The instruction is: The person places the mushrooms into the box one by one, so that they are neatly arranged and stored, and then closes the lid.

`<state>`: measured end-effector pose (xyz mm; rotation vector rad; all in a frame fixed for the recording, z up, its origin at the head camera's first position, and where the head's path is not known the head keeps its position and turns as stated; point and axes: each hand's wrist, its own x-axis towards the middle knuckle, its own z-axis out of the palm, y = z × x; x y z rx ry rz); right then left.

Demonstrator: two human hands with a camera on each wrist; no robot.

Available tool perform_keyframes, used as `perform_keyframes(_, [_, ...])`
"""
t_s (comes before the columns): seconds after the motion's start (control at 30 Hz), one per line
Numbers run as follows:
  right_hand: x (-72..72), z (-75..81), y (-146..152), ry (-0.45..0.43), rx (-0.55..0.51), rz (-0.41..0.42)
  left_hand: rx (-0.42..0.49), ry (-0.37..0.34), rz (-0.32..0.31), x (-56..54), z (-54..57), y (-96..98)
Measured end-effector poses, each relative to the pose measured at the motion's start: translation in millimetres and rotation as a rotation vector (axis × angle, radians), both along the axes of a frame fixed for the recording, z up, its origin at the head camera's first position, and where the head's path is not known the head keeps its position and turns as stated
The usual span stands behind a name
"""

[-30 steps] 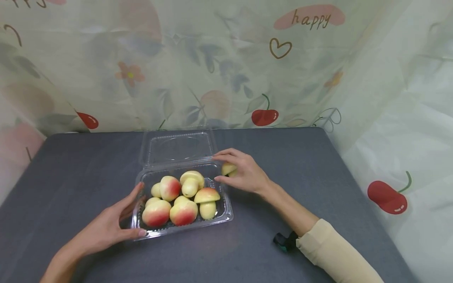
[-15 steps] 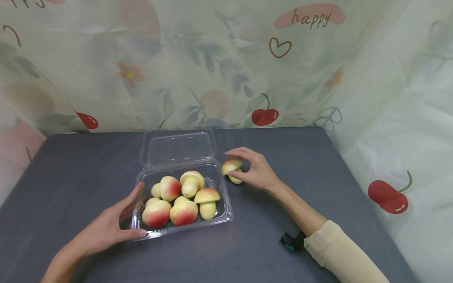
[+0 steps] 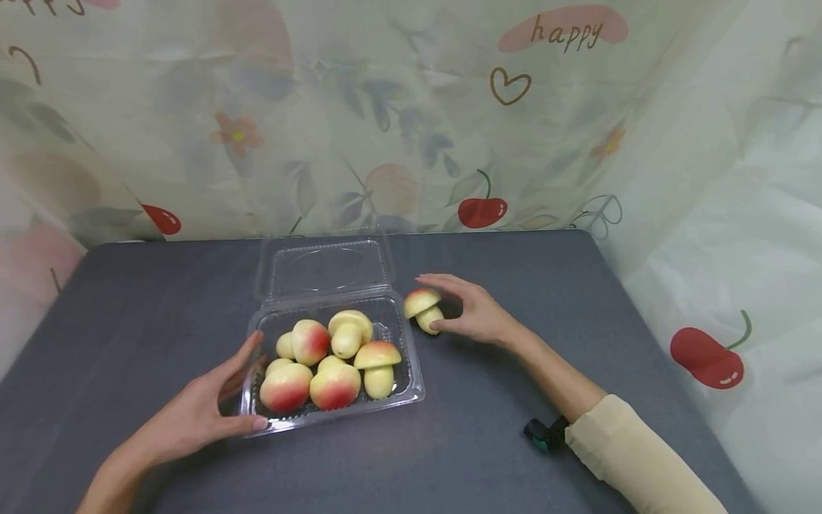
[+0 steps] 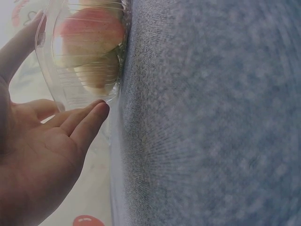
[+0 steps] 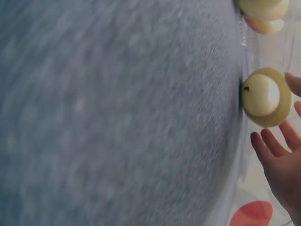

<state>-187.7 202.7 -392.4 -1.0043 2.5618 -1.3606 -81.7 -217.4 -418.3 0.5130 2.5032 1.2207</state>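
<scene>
Loose-fingered right hand [image 3: 472,310] frames a model mushroom [image 3: 422,301]!
Head: it lies on the tabletop [image 3: 481,400] just beside the clear clamshell [image 3: 340,414], whose end the left hand [image 3: 199,410] grips. Left wrist: that braced end looks best held steady. Right wrist: contact is unclear; gentle, even finger pressure seems wise.
</scene>
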Motion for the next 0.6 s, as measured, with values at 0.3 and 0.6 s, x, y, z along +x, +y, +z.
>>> perform_keyframes(0.3, [-22.6, -34.2, 15, -0.081, 0.014, 0.072, 0.002, 0.002, 0.002, 0.2, 1.5, 0.4])
perform_keyframes(0.6, [-28.6, -39.3, 19, -0.030, 0.118, 0.083, -0.004, -0.014, 0.003, -0.4, 1.4, 1.0])
